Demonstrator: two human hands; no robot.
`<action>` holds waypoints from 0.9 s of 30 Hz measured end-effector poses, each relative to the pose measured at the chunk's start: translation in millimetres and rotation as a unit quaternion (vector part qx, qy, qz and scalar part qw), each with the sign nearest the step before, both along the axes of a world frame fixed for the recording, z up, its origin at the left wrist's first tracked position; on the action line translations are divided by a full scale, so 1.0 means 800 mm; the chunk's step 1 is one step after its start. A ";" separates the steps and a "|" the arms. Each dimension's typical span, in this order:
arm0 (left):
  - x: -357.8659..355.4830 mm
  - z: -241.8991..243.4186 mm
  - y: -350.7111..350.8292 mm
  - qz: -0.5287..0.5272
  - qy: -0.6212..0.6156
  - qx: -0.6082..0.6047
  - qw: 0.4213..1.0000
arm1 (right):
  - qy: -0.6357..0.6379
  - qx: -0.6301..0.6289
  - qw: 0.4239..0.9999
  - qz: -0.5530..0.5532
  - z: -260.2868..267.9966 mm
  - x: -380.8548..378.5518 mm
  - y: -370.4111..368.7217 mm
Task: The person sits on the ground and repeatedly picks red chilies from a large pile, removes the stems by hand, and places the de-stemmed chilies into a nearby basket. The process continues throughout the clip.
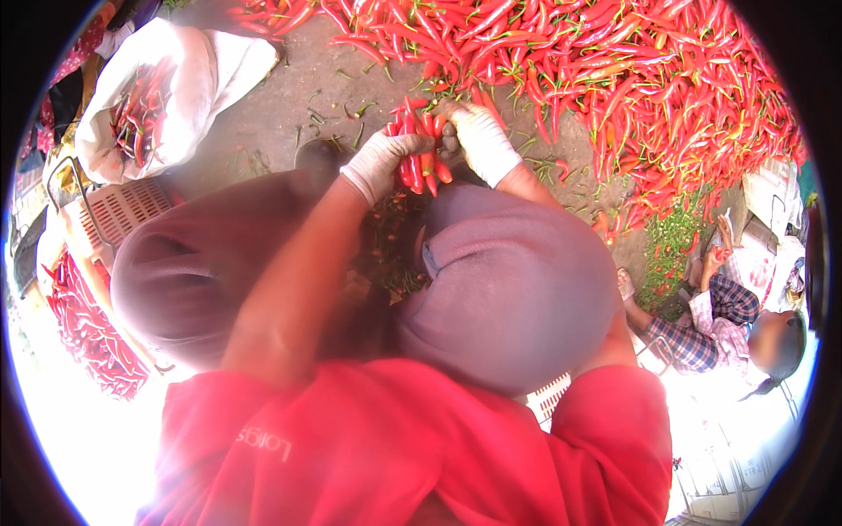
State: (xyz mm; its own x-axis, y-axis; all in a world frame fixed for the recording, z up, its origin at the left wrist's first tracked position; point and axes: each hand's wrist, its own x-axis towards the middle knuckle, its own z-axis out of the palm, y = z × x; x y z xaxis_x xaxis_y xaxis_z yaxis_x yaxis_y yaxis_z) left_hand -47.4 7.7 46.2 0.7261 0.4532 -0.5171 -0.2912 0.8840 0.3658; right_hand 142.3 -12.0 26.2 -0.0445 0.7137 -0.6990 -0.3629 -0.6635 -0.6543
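A small bunch of red chili peppers (414,167) is clasped in my left hand (385,158), which wears a whitish work glove with dark, soiled fingers. My thumb lies across the peppers, and their lower ends stick out below it towards my knees. Against the upper right side of the bunch, my right hand (479,135) has its gloved fingers curled. Whether those fingers pinch a stem or a pepper is hidden. Loose green stems (358,110) lie scattered on the ground beyond my hands.
A large heap of red chilies (644,85) spreads across the far right. A white sack (191,85) with chilies stands at the left, beside a plastic crate (122,210). More chilies (92,329) lie at lower left. Another person (714,329) sits at the right, holding chilies.
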 end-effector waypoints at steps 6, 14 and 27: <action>-0.013 -0.007 0.022 0.030 0.163 0.114 0.980 | -0.044 -0.117 0.992 0.009 -0.016 0.004 0.038; -0.027 -0.028 0.031 0.172 0.114 -0.009 0.978 | -0.036 -0.172 0.984 0.039 -0.082 -0.016 0.095; -0.008 -0.063 0.020 0.104 0.151 -0.039 0.982 | -0.494 0.200 0.747 0.398 0.028 0.003 -0.003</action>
